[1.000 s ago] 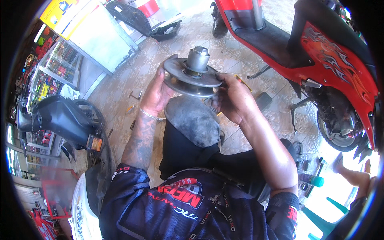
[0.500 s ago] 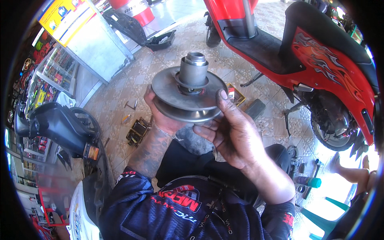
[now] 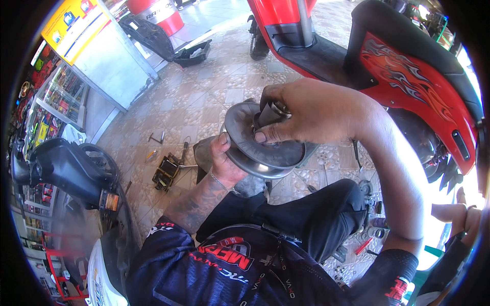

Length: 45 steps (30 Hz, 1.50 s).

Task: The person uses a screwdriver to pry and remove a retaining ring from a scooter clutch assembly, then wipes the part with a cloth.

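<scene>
A grey metal scooter pulley (image 3: 240, 120), two round discs with a hub tube on top, is held up in front of me, tilted to the right. My left hand (image 3: 227, 160) grips its rim from the left and below, thumb on the edge. From above, my right hand (image 3: 291, 112) wraps round the hub tube, with its thumb pressed low on the tube by the upper disc. The fingers behind the tube are mostly hidden.
A red scooter (image 3: 408, 81) with flame graphics stands at the right. Dark scooter bodywork (image 3: 71, 168) is close on my left. On the tiled floor lie a small tool box (image 3: 167, 172), a T-handle tool (image 3: 157, 137) and an open black case (image 3: 193, 53). Another person's limb (image 3: 451, 217) shows far right.
My right hand has left the rim of the pulley and now grasps the hub tube from above. The pulley has tilted and moved slightly right and down, still in my left hand.
</scene>
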Available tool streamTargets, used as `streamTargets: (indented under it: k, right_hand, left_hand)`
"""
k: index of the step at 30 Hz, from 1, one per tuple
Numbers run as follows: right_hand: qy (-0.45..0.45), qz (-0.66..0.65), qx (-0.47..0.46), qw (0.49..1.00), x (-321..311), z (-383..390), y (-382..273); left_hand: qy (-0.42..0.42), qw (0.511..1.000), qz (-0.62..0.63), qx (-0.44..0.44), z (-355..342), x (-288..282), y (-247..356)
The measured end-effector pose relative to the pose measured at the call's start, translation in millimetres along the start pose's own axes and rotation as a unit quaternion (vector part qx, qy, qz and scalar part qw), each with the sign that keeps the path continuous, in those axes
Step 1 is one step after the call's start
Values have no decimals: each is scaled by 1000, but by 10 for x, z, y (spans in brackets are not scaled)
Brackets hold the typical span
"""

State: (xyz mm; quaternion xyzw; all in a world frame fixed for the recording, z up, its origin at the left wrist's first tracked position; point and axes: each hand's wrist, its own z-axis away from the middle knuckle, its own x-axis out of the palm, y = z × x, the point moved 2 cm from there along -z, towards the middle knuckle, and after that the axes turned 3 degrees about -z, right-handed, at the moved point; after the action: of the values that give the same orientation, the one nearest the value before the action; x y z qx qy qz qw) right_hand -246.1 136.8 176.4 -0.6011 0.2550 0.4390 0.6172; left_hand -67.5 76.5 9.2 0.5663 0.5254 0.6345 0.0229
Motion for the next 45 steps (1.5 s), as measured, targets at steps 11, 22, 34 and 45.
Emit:
streamTargets:
  k: [11, 22, 34, 45]
  right_hand:
    - [-50, 2, -3, 999, -320, -158, -78]
    - [127, 49, 45, 990, -44, -151, -246]
    - [196, -117, 22, 973, 293, -175, -25]
    - [228, -355, 130, 897, 856, -262, -73]
  left_hand:
    - [-2, 995, -65, 70, -138, 42, 123]
    - [11, 987, 156, 39, -76, -77, 99]
    - [-9, 995, 86, 57, -128, 108, 284]
    - [-8, 992, -100, 80, 50, -36, 213]
